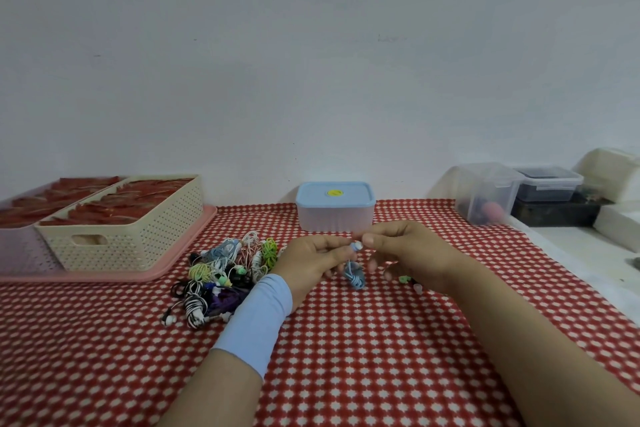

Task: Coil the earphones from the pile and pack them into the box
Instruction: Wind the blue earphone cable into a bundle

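Red cloth with a white dotted pattern covers the table, and the person's two hands meet over the middle of it. The left hand, with a pale blue band round the wrist, and the right hand both pinch the blue earphones. The fingertips of both close narrowly on the white-tipped bud at the top, while the wound cord hangs as a small knot below and between them. Whether that knot touches the cloth I cannot tell.

From the hands, the pile of tangled earphones lies at nine o'clock, just beside the left wrist: green, yellow, white, black and purple cords heaped together. The box stands at twelve o'clock, close behind the fingers, frosted, with its pale blue lid on and a yellow spot in the lid's middle.

At ten o'clock a cream perforated basket holding red things sits on a pink tray. At two o'clock, off the cloth, stand a clear tub and a lidded tub with dark contents. Two small bits, one green and one pale pink, lie on the cloth under the right hand.
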A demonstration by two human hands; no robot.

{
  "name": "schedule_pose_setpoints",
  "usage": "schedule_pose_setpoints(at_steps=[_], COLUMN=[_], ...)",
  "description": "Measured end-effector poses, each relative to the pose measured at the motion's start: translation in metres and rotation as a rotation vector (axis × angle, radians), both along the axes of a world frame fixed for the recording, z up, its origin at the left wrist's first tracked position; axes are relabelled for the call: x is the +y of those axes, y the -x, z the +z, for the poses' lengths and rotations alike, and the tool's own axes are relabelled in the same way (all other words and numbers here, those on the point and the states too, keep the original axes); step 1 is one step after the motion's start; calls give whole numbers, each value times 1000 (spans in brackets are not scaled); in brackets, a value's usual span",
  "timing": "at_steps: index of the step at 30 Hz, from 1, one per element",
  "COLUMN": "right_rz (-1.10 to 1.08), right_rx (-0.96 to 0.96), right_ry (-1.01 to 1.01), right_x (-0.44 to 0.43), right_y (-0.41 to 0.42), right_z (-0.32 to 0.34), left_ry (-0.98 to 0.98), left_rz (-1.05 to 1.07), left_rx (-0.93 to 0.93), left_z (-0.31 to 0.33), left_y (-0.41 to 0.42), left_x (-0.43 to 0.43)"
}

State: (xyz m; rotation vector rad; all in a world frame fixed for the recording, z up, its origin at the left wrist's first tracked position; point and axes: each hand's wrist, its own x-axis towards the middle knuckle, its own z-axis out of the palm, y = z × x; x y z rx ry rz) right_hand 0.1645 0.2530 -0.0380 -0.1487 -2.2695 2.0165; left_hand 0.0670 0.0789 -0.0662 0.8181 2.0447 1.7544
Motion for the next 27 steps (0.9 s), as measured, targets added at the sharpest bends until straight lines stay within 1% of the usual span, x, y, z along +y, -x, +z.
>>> schedule_pose_setpoints(at_steps=[3,7,10,12,15,20,24,27], right_rz=[9,-34,-4,21,25,1,31,33], right_rx=[-25,13,28,6,3,36,15,-22], right_ry=[87,19,54,71,52,46,73,81], right_x=[-1,-4,-8,-7,-6,-11,-8,-9], right_y=[2,3,2,1,0,0,-2,-1], right_z=[-2,-3,-3,-2,-1,0,1,1], left_ry=[-10,-55,-72,-53,-54,-61,-67,-57], left_rz=[-16,-19,-23,-41,-60,-34,-41,-65], left_rx=[11,5,-22,4,26,51,22,38], left_z=[0,-3,-2,-1,1,0,0,0], left_y=[-2,-2,0,0,-2,0,1,1], left_x=[0,0,-1,-2,-1,-2,-2,-2])
